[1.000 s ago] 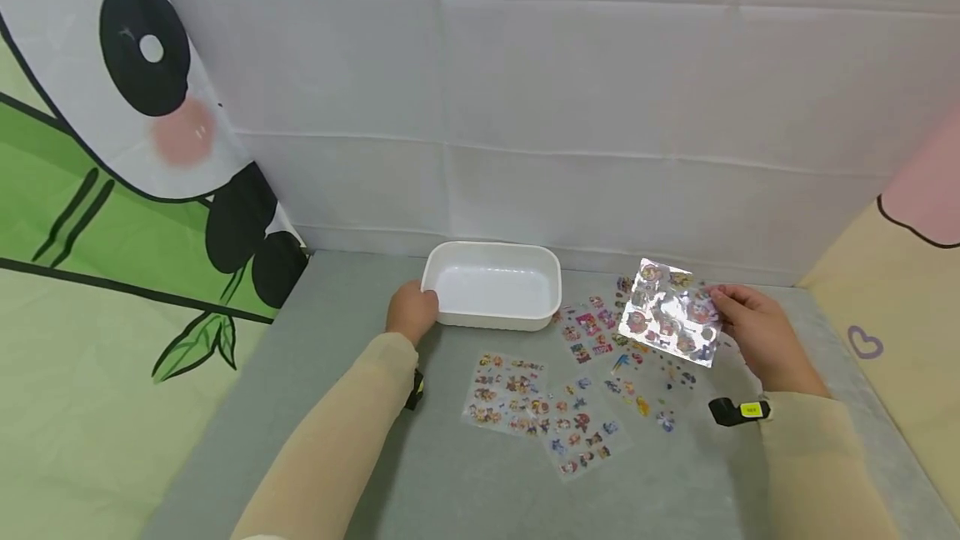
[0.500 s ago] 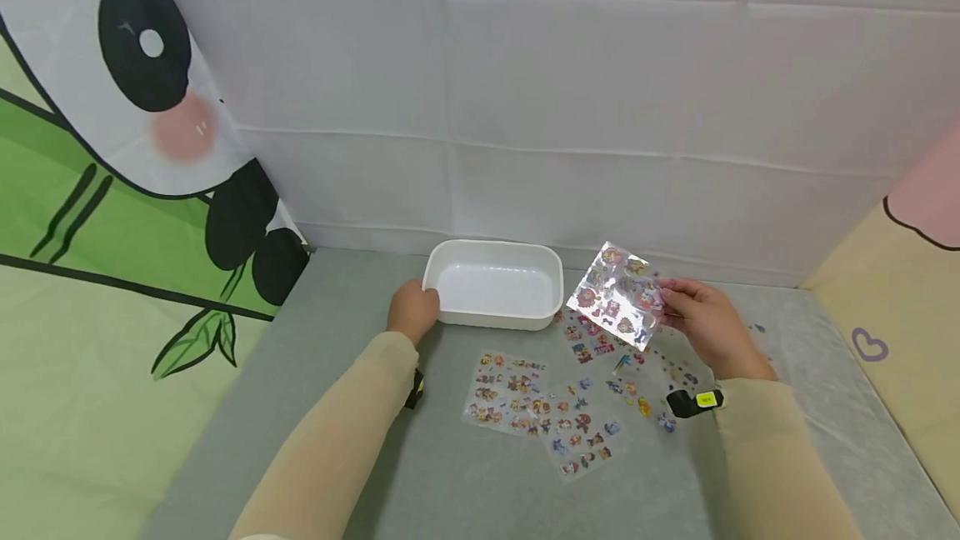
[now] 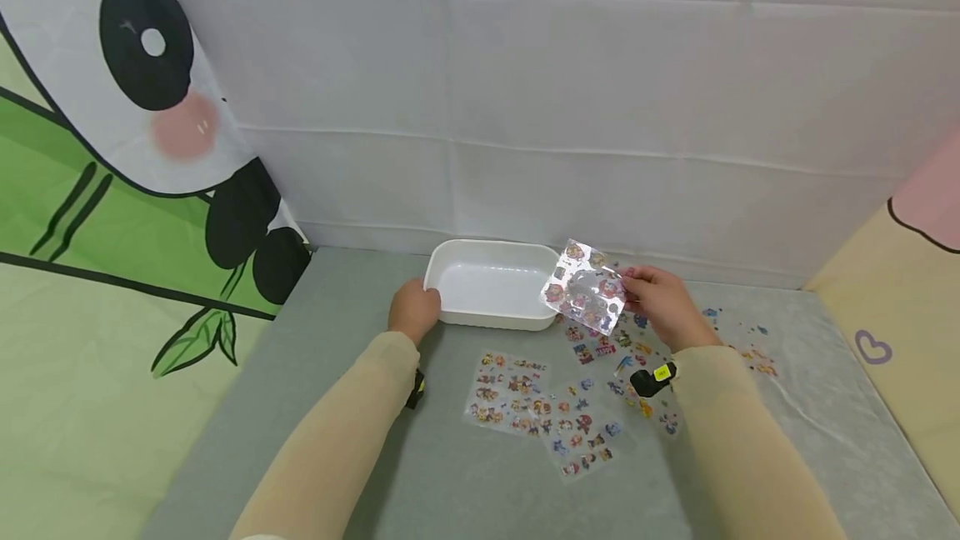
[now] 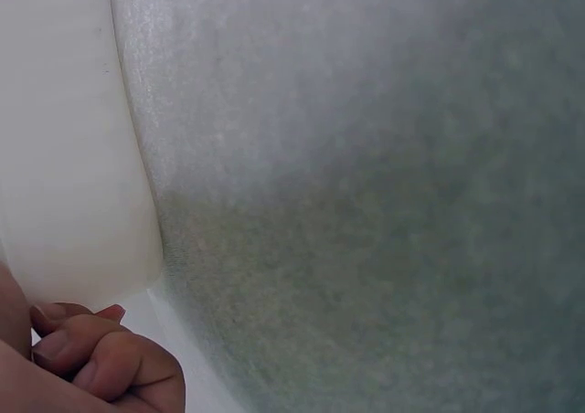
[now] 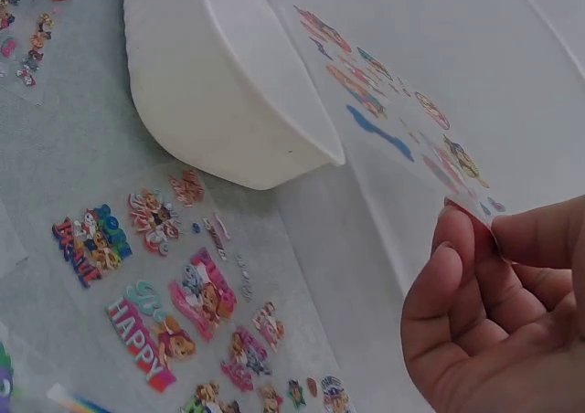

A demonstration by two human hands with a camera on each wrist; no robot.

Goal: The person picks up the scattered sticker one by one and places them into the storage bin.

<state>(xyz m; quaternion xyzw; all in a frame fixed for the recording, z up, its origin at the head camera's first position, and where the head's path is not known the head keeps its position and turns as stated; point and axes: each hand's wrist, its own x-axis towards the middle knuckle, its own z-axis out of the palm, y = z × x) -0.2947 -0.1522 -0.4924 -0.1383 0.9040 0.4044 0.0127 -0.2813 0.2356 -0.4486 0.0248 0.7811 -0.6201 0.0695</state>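
Both hands are busy at the white container (image 3: 491,321), my landmark for everything else on this grey counter (image 3: 457,490). On the container's left end, the left hand (image 3: 414,312) grips the rim, its thumb over the edge and its fingers curled close against the wall. By the opposite end, the right hand (image 3: 662,304) pinches a shiny sticker sheet (image 3: 585,286) between thumb and fingers, only its edge caught, the rest standing out tilted toward the container. From the head view the sheet overlaps the right rim; whether it touches I cannot tell, though the right wrist view shows it held up in the air.

I would judge the work to be at an early point: one sheet is up off the counter, and I can see none lying inside the container. The others lie flat around it: a sheet with a "HAPPY" sticker (image 5: 196,276) just beside the container's right end, two overlapping sheets (image 3: 506,394) in front of it, and more loose-looking stickers (image 3: 756,361) well off to its right. All of these look unhandled so far, and the clear backings make an exact count hard
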